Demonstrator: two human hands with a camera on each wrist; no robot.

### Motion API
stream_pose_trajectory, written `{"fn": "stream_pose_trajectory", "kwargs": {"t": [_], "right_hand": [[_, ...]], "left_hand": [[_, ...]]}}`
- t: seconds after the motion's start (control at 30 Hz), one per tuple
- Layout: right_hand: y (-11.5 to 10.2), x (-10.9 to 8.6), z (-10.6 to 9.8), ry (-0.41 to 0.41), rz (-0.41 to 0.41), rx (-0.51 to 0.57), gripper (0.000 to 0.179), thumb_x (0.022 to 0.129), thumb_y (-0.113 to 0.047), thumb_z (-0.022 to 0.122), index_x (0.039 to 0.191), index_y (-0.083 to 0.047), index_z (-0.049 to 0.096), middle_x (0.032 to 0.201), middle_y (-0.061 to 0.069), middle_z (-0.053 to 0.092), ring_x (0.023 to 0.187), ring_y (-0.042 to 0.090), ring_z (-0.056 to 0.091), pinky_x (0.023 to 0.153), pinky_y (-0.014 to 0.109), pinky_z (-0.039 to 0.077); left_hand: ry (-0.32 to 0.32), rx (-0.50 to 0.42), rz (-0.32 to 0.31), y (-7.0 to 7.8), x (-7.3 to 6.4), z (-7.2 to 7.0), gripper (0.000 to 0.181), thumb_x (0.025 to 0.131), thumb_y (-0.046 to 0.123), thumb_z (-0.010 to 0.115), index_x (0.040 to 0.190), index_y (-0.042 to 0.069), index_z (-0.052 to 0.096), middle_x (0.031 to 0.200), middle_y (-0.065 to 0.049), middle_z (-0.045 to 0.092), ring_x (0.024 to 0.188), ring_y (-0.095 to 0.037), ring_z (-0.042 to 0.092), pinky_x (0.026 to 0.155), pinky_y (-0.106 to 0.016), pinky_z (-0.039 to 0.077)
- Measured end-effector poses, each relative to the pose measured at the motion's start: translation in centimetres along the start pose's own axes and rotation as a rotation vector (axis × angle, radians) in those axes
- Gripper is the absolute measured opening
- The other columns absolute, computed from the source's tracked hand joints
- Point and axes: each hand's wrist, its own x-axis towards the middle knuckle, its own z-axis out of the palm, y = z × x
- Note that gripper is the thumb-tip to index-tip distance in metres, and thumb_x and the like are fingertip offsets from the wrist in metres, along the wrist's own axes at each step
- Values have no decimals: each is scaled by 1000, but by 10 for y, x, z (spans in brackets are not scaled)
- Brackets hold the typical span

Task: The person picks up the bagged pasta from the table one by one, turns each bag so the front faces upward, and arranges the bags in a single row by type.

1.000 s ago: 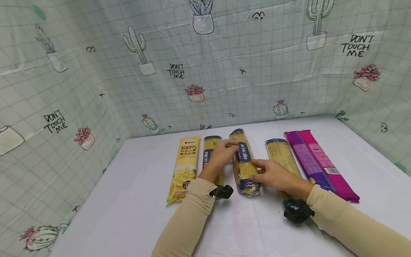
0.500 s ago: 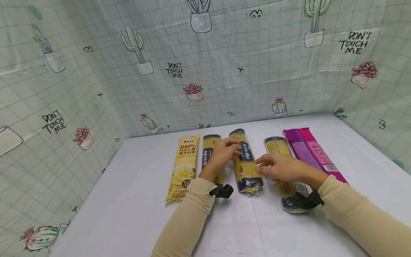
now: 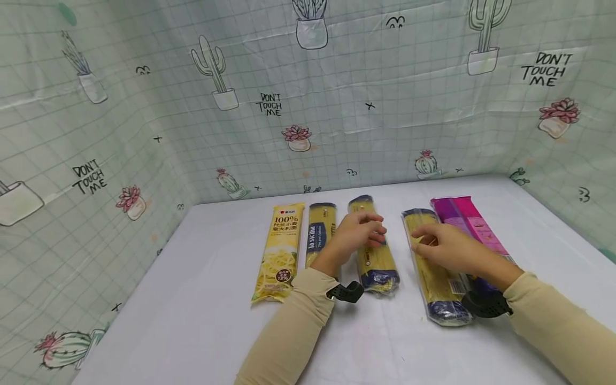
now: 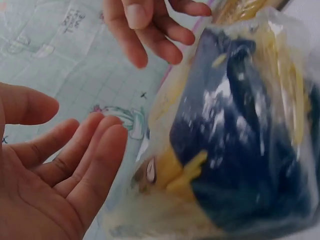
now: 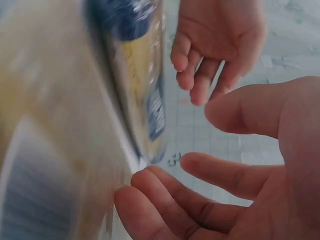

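Observation:
In the head view, my left hand (image 3: 353,235) hovers over the middle bag of spaghetti (image 3: 378,262), a clear pack with dark blue ends. Its fingers are loosely bent; the left wrist view has them apart from the bag with nothing in the palm. My right hand (image 3: 446,248) is over another spaghetti bag (image 3: 435,289) to the right, thumb and fingers spread. In the right wrist view its fingertips (image 5: 135,207) lie close to that bag; contact cannot be told. A third spaghetti bag (image 3: 321,230) lies left of the left hand, partly hidden by that forearm.
A yellow noodle packet (image 3: 279,251) lies at the left end of the row. A pink and purple packet (image 3: 474,219) lies at the right end, partly covered by the right arm. The white table (image 3: 192,321) meets a patterned cloth (image 3: 337,128) behind and at the sides.
My right hand has left the middle spaghetti bag and moved right, over the neighbouring bag. My left hand has shifted slightly right above the middle bag. The head view has shifted a little.

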Motion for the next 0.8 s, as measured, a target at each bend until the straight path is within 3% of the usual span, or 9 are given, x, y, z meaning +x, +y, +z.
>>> {"fn": "stream_pose_trajectory", "kwargs": {"t": [0.23,0.37,0.63,0.8], "right_hand": [[14,-15,-6,50,26,-104,52,97,-32,67,128,8,59,111,19,67,99,31,63,80,51,55],[16,-18,-8,41,47,-136,58,94,-35,71,127,10,58,109,20,66,95,29,62,78,51,55],[13,-20,-9,-3,119,-159,68,93,-44,70,132,9,54,116,30,63,105,41,62,80,57,54],[15,-19,-11,-20,130,-142,69,94,-44,69,133,10,53,120,33,60,107,44,61,80,56,55]], "left_hand": [[-130,72,-35,4,-3,18,26,104,13,57,124,-3,63,102,-14,70,96,-31,70,79,-35,59],[-144,75,-49,3,0,25,29,103,14,58,125,-5,63,100,-13,70,92,-28,71,80,-37,59],[-198,48,-95,-1,7,42,31,102,19,60,125,-2,63,106,-13,68,99,-30,69,82,-42,58],[-165,7,-140,0,10,50,30,101,22,62,122,0,65,114,-11,65,107,-31,65,83,-46,58]]}}
